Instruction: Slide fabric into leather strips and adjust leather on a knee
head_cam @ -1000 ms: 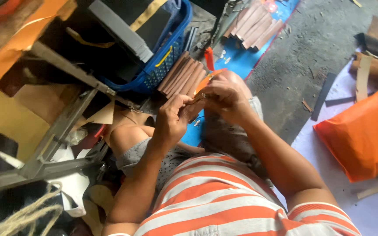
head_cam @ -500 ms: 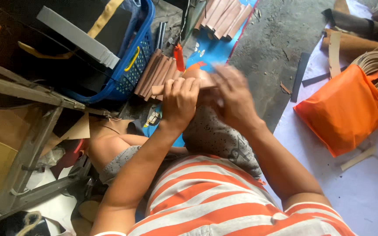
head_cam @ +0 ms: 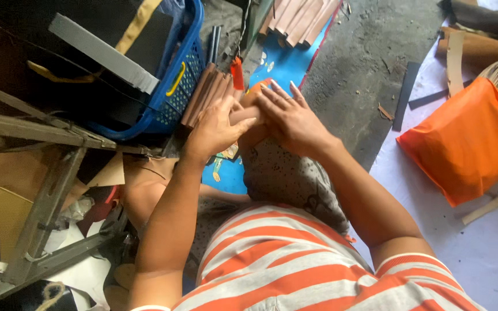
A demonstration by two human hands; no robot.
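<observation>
My left hand (head_cam: 214, 129) and my right hand (head_cam: 292, 118) press together on a tan leather strip (head_cam: 244, 114) held over my knee. The left hand's fingers curl around the strip's left end. The right hand lies flat on top with fingers spread, covering most of it. Just beyond the hands lie a stack of brown leather strips (head_cam: 203, 95) and a small red-handled tool (head_cam: 237, 73) on a blue mat (head_cam: 283, 60).
A blue plastic basket (head_cam: 180, 80) with dark sheets stands at upper left beside a grey metal frame (head_cam: 47, 201). More tan strips (head_cam: 298, 17) lie at the top. An orange bag (head_cam: 468, 138) rests on white sheeting at right, with leather scraps nearby.
Both hands have come lower and flatter onto the strip over my knee. My right hand's fingers have spread out, and the view has shifted toward the right.
</observation>
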